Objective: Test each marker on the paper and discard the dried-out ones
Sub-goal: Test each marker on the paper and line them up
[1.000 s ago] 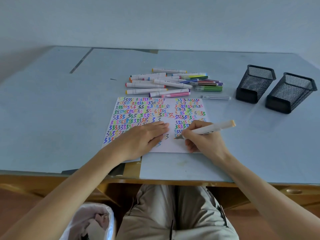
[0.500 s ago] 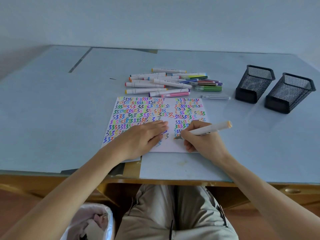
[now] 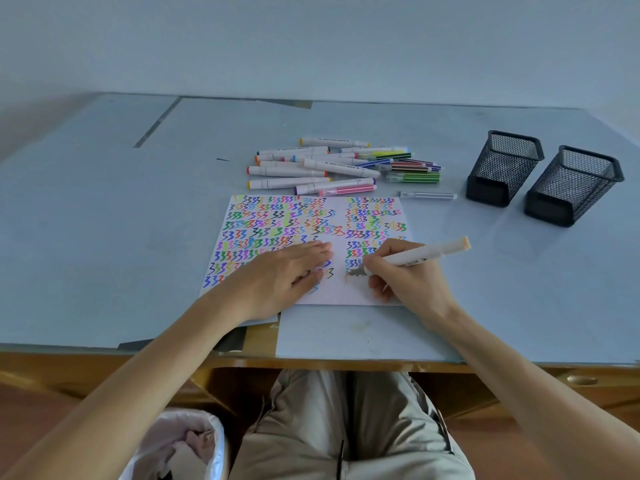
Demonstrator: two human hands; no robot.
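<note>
A white sheet of paper point(image 3: 332, 292) covered with coloured zigzag marks lies on the blue desk. My left hand point(image 3: 277, 275) rests flat on the sheet with straight fingers. My right hand point(image 3: 405, 275) grips a white marker point(image 3: 426, 254) with a pale orange end cap; its tip touches the paper near a faint orange mark. A pile of several markers point(image 3: 332, 166) lies just beyond the sheet, white-barrelled ones to the left and thin striped ones to the right.
Two black mesh pen holders point(image 3: 502, 168) point(image 3: 571, 185) stand at the right of the desk. A thin clear marker point(image 3: 427, 195) lies between them and the paper. A lined waste bin point(image 3: 180, 445) sits on the floor by my left knee.
The marker in my right hand has shifted a little over the paper, its capped end swinging slightly left. My left hand stays in place on the sheet.
</note>
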